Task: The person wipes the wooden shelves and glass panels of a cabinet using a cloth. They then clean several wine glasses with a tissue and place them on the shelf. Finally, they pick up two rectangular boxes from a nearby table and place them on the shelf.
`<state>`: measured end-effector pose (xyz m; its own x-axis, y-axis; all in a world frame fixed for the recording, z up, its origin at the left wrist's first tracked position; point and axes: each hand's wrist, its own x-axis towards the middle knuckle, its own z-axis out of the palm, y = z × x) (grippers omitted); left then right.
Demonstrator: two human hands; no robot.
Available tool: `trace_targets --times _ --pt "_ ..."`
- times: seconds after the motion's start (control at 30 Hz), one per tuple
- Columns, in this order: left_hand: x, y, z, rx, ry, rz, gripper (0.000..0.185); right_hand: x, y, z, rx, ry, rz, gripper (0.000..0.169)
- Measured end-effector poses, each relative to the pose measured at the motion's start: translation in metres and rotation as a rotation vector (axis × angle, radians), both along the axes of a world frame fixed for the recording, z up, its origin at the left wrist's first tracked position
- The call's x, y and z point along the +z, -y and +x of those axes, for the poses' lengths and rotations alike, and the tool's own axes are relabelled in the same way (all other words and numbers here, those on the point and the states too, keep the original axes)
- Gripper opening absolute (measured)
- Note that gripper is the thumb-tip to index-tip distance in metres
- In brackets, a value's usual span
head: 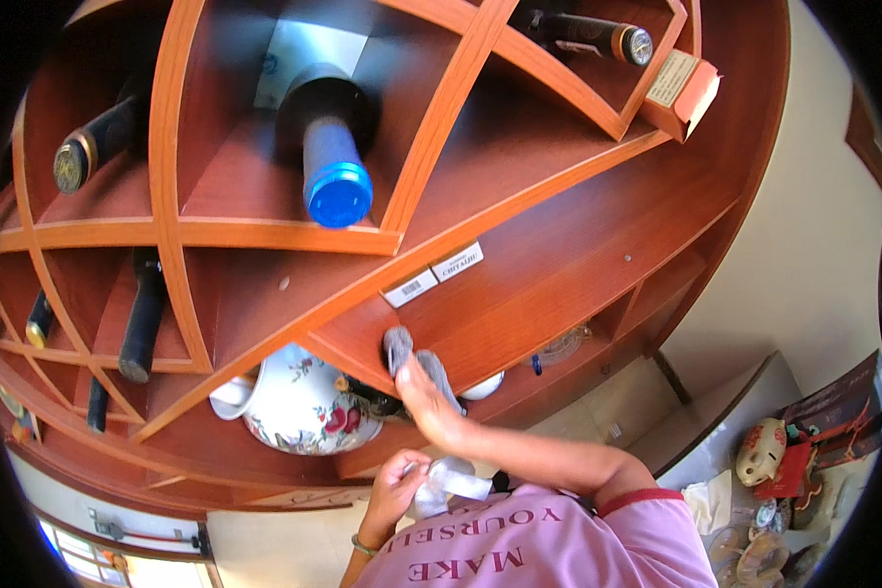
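Note:
My right hand point(420, 393) reaches into a shelf compartment of a reddish-brown wooden wine cabinet point(544, 253). It grips a grey cloth point(397, 344), bunched around the fingers and against the shelf board. Close to my chest, my left hand point(393, 489) pinches a crumpled whitish strip point(445, 485); whether it is tissue, thin cloth or film is unclear. Below the compartment stands a white porcelain pot point(294, 400) painted with fruit and flowers. Beside it lies a dark bottle point(371, 395), partly hidden by the shelf edge.
Slanted cells hold a blue-capped bottle point(338, 184) and several dark wine bottles point(143, 323). An orange-red carton point(680, 95) juts past the cabinet's right edge. Glassware point(566, 345) sits on a lower shelf. At the right are a pig-shaped ornament point(761, 452) and clutter.

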<state>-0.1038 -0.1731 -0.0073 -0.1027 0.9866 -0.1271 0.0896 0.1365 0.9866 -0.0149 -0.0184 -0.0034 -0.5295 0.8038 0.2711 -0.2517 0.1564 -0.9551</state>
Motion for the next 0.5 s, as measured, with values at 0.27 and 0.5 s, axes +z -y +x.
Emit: trace_targets --times 0.27,0.5 --pt "-0.007 -0.004 -0.003 0.092 0.059 -0.070 0.009 0.100 -0.047 0.002 0.083 -0.167 0.437 0.055" --pt "-0.006 -0.011 0.002 0.078 0.068 -0.127 0.009 0.086 -0.086 -0.011 0.153 -0.148 0.218 0.049"
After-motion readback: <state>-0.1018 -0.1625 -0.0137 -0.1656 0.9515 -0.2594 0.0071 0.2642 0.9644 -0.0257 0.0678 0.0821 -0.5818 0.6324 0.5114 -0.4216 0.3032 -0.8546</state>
